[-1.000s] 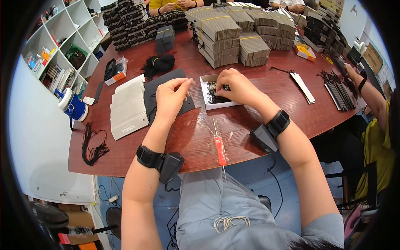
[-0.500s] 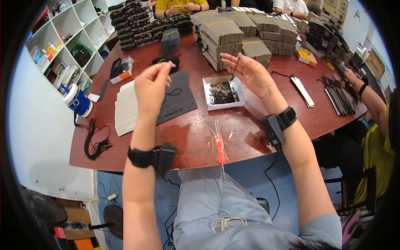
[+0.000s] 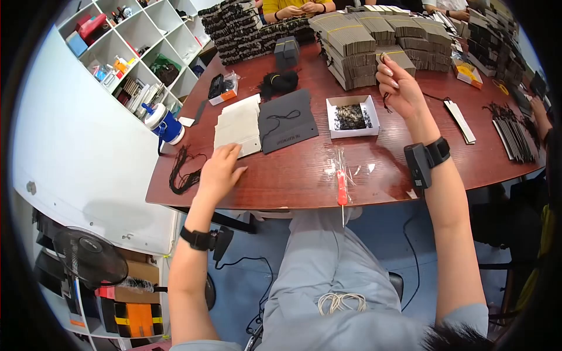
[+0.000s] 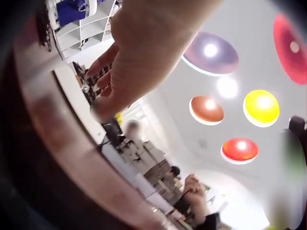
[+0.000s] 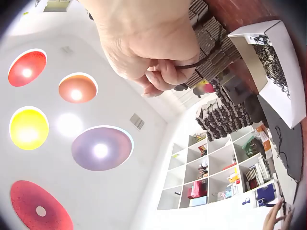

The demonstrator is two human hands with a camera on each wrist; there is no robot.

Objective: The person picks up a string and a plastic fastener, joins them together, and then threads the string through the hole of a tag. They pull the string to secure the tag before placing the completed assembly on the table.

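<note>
The red-brown table [image 3: 281, 184] carries all the work materials. At its far side stand banded stacks of grey card [image 3: 345, 40]. Nearer the person, a fanned pile of pale cards [image 3: 237, 121] lies just beside a set of dark cards [image 3: 293, 131], the uppermost bearing printed lettering. To the right of these sits an open white box [image 3: 355, 133], its black contents too small to identify.

The left hand [image 3: 216, 175] is released, fingers extended and loosely spread, at the near edge of the pale cards; actual contact cannot be confirmed. The right hand [image 3: 405, 92] is raised above the table, up and to the right of the white box, fingers bent and pinching a dark cord [image 5: 194, 64], part of which hangs free below the fingers.

A red-handled tool [image 3: 342, 187] lies near the front edge, its shaft projecting past it. A thin black loop of cord rests on the uppermost dark card.
</note>
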